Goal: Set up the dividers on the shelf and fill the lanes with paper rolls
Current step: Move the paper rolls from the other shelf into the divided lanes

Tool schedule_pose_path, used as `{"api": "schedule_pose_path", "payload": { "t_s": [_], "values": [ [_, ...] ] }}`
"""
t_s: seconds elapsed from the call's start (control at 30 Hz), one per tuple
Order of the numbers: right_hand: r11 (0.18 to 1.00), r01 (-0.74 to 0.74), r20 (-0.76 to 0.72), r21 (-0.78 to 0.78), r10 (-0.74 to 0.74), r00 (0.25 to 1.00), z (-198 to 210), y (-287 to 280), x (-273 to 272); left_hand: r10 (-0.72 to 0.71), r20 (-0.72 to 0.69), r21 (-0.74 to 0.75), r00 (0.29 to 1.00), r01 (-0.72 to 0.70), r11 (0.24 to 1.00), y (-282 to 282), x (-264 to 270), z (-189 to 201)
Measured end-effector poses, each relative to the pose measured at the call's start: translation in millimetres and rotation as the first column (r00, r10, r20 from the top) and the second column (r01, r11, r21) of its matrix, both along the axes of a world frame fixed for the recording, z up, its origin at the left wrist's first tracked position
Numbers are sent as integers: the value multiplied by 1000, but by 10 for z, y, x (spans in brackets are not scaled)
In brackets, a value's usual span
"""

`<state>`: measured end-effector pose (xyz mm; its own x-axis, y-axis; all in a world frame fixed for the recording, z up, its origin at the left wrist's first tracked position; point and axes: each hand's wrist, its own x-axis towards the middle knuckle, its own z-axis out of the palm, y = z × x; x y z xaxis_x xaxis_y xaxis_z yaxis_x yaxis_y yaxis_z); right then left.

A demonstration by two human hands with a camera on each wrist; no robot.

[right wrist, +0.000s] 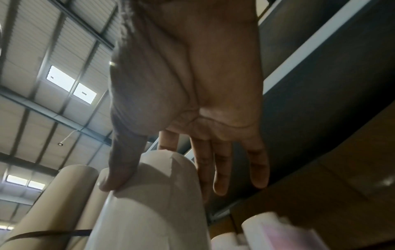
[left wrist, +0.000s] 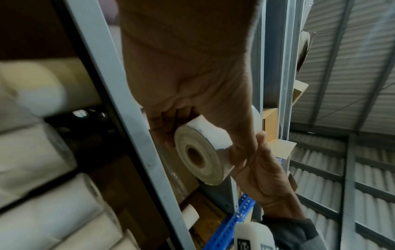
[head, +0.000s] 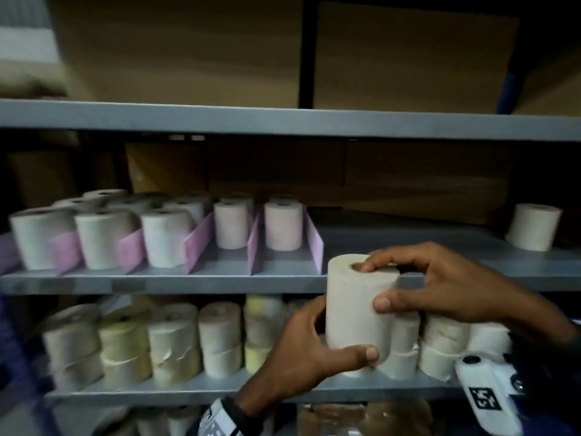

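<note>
While upright, paper roll point(head: 358, 309) between both hands' fingers point(head: 375, 262).

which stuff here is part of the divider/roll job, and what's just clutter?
In play:
- paper roll, gripped by left hand and right hand
- pink dividers on middle shelf
- rolls in lanes
- lone roll

Bystanders:
- cardboard boxes above
- stacked rolls below
</note>
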<state>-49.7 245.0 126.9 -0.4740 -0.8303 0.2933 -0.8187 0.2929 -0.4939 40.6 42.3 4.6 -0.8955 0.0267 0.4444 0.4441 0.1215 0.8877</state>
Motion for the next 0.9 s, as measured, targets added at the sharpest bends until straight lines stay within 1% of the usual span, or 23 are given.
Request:
{"api": "schedule_pose_path", "payload": {
  "t_s": [0.13, 0.2, 0.33, 0.4, 0.47, 0.53, 0.6, 0.63, 0.7, 0.77, 0.83, 0.9],
  "values": [
    [999, -34, 5, 17, 33, 999, -171, -611, 304, 160, -32, -34, 987, -161, 986, -552, 410, -198],
    [999, -32, 0, -21, 32, 999, -275, -896, 453, 235, -52, 6, 971, -235, 972, -782, 595, -291],
    [994, -43, -30, -97, 40, 999, -380, -1350, 662, 390, -75, 97, 918, -383, 919, -1019, 859, -435],
    [994, -51, -47, -100, 46, 998, -395, -1569, 689, 501, -88, 96, 861, -494, 864, -1104, 936, -500],
    [993, -43, -90, -106, 34, 995, -397, -1763, 681, 643, -118, 52, 757, -642, 765, -1156, 974, -574],
    [991, -21, -141, -131, 2, 990, -387, -1934, 645, 737, -213, -6, 641, -755, 655, -1167, 982, -631],
    [988, 10, -178, -151, -37, 983, -377, -2082, 564, 744, -364, -97, 560, -817, 568, -1161, 965, -653],
    [986, 29, -192, -163, -61, 980, -370, -2144, 522, 718, -432, -164, 546, -830, 532, -1160, 947, -644],
    [978, 53, -196, -202, -93, 976, -345, -2275, 421, 664, -501, -292, 555, -831, 474, -1178, 886, -597],
    [970, 70, -189, -233, -115, 975, -321, -2391, 328, 635, -515, -405, 576, -816, 412, -1209, 790, -534],
    [969, 89, -207, -231, -139, 969, -313, -2492, 247, 634, -497, -510, 593, -790, 340, -1233, 682, -477],
    [970, 109, -206, -217, -154, 966, -306, -2585, 174, 649, -466, -580, 601, -762, 289, -1274, 574, -443]
  ]
}}
